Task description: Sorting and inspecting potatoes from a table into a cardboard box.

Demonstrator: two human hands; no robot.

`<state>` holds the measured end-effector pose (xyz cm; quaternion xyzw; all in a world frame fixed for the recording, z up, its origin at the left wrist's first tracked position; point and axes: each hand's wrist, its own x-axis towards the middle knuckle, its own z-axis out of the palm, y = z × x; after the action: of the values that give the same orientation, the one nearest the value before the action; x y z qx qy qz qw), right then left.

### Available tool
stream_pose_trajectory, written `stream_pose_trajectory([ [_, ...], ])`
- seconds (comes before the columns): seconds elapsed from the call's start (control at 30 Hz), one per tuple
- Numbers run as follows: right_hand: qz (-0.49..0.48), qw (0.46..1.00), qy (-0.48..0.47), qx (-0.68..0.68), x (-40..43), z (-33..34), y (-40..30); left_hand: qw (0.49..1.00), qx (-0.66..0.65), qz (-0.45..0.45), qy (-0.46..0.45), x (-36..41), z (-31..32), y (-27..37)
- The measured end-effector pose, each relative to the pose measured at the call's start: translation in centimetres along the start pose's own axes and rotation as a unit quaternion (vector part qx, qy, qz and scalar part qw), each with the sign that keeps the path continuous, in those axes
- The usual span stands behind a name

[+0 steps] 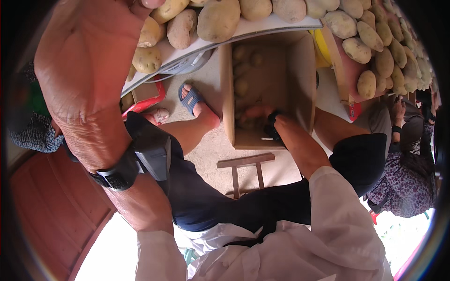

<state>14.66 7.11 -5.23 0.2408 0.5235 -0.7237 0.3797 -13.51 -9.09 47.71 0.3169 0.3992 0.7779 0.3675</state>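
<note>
My left hand looms large at the upper left, over the edge of a white table. Its fingers are mostly cut off by the top of the picture, so whether they hold anything is hidden. Pale potatoes lie along the table just right of that hand. Below the table edge stands an open cardboard box between my legs. My right hand reaches down inside it, dim and blurred, close to several potatoes along the box's left side. Its grip is unclear in the shadow.
A large heap of potatoes covers a surface at the right. Beside the box is a yellow container. A red carton sits under the table, and a wooden frame lies below the box. Other people are at the right and left edges.
</note>
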Motion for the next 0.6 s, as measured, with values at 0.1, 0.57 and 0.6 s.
stream_pose_trajectory([
  [0.1,-0.118,0.947,-0.085,-0.286,-3.4,-0.7,0.0,0.999,-0.018,0.016,-0.028,0.8,0.2,0.5],
  [0.57,0.148,0.955,-0.023,-0.255,-10.4,10.1,-16.7,0.991,-0.019,0.057,0.121,0.8,1.1,2.6],
  [0.6,0.149,0.955,-0.01,-0.258,-11.7,9.9,-17.7,0.99,-0.029,0.062,0.122,1.0,1.3,2.5],
])
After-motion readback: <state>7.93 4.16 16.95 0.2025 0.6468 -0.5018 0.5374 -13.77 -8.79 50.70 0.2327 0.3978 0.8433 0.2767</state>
